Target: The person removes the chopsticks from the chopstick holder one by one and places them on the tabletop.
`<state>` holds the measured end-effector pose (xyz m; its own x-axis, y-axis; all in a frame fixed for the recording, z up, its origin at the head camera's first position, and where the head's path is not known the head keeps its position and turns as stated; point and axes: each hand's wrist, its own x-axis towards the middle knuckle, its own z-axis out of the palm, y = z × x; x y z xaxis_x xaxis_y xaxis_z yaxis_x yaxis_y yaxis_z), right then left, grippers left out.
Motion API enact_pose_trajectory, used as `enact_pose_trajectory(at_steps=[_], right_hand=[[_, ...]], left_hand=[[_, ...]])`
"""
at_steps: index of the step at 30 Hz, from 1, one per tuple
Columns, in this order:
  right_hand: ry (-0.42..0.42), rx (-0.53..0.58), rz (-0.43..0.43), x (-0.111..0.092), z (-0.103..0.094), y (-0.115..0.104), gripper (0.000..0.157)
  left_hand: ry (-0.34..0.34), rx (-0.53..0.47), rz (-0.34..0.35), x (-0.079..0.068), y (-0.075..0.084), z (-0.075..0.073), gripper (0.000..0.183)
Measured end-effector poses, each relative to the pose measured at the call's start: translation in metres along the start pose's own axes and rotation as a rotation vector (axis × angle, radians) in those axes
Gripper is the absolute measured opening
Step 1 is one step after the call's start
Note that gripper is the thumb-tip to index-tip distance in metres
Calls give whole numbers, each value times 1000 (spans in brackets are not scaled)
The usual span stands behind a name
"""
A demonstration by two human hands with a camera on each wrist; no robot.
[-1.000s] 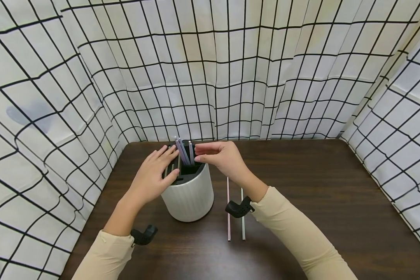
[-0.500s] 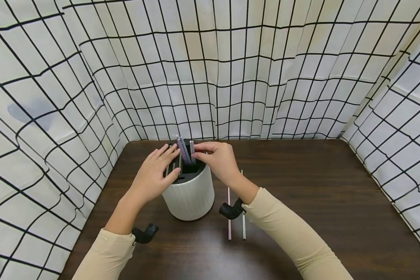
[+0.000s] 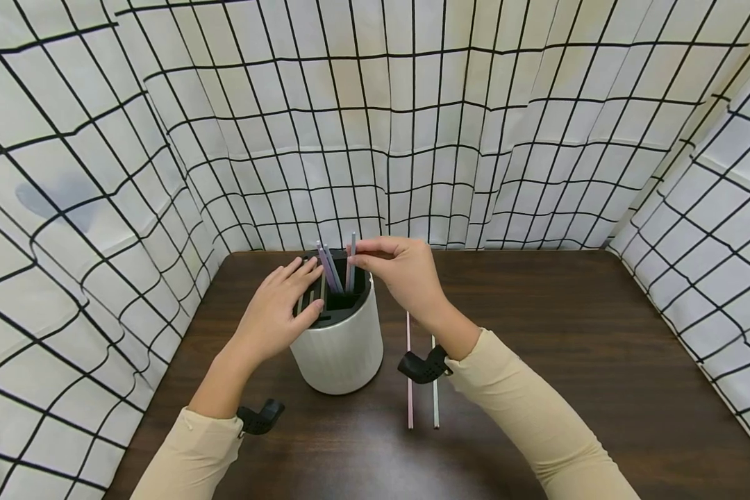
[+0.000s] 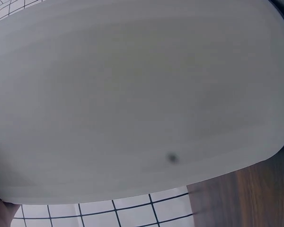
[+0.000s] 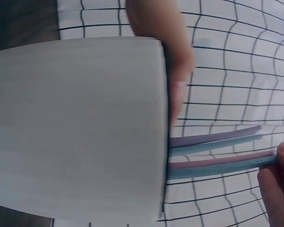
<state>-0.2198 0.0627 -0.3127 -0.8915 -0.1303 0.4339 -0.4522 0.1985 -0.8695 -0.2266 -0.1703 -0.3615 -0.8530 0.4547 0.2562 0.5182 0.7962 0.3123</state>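
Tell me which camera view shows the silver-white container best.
The head view: the container shows both its curved wall and its dark top there, though the left hand covers part of the top. The right wrist view gives its wall close up, side-on; the left wrist view, mostly wall.

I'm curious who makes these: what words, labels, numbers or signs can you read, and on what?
None can be read, not on the holder, sticks or curtain.
One dark spot in the left wrist view is too blurred to make out.
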Motion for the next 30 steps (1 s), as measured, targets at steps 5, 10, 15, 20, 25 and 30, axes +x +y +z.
enact_pose_trajectory(at_steps=[5,10,15,20,25,30], right_hand=[[19,87,-44,-2,-9,-15,18],[55,108,-103,-6,-21,-30,17],[123,126,-193,-10,-34,-43,19],[173,281,-304,-9,-45,-51,20],[217,368,-309,-10,-59,-54,20],[274,398,-220,-17,-76,-51,23]], left_hand=[[4,4,0,0,0,1,60],[7,8,2,0,-1,1,60],[-1,14,6,-1,-1,1,60],[-5,12,1,0,-1,-1,60],[-9,10,-5,0,-1,-1,60],[-10,1,-3,-2,0,-1,60]])
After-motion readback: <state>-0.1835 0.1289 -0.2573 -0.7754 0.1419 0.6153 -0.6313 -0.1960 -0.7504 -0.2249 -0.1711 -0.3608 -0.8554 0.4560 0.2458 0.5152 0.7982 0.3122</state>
